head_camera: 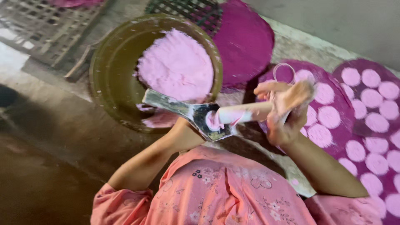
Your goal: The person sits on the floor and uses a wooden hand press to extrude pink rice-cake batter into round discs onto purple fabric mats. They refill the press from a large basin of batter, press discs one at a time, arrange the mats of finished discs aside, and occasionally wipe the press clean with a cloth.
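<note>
The right hand (285, 110) was wrapped around the pale handle of a flat metal scoop (196, 113), fingers curled shut on it, the whole hand dusted with pink. The scoop's dark blade pointed left, smeared with pink paste (213, 120) where the handle met it, and its far end reached over the rim of a big round metal bowl (109, 71). The left hand (183, 132) sat under the blade, mostly hidden by it; I could not tell whether it gripped the metal or only propped it from below.

Inside the bowl a thick mound of pink dough (177, 64) filled the right half, with a smaller smear near the front rim beneath the scoop. To the right, a purple cloth (333, 137) lay spread on the floor, covered in rows of round pink discs (329, 116), flat and set just apart from each other. A thin ring (284, 71) lay on the cloth just beyond the right hand. Another purple sheet (246, 39), bare, lay behind the bowl. The person wore a peach flowered garment (216, 191).
</note>
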Motion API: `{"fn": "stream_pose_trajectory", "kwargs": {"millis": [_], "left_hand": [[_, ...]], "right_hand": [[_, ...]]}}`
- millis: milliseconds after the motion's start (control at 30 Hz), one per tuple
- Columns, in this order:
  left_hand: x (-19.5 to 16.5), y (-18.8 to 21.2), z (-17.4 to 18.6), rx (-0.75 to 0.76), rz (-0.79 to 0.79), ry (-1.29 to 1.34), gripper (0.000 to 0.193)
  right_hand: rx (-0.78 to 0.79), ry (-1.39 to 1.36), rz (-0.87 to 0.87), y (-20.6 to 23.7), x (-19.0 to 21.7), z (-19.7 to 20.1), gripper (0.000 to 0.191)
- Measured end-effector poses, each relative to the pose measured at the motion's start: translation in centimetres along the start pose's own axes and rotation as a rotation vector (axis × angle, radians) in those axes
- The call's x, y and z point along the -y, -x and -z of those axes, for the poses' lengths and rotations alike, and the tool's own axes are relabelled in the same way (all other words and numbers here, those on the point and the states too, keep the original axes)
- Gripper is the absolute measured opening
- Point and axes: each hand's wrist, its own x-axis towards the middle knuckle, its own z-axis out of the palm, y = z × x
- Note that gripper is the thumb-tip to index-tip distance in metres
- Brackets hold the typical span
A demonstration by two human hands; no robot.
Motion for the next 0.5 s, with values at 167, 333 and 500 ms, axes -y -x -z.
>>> {"fn": "stream_pose_trajectory", "kwargs": {"millis": [167, 333, 500], "left_hand": [[-3.9, -2.3, -2.9, 0.219, 0.132, -0.143, 0.028], [-4.2, -3.8, -8.2, 0.27, -0.073, -0.015, 0.026], [-3.0, -7.9, -11.8, 0.443, 0.048, 0.208, 0.033]], "right_hand": [[0.152, 0.051, -0.058, 5.0, 4.1, 4.2, 0.051], [0.204, 0.547, 0.395, 7.4, 5.1, 5.6, 0.034], [0.12, 0.123, -0.243, 9.1, 6.9, 9.0, 0.073]]}}
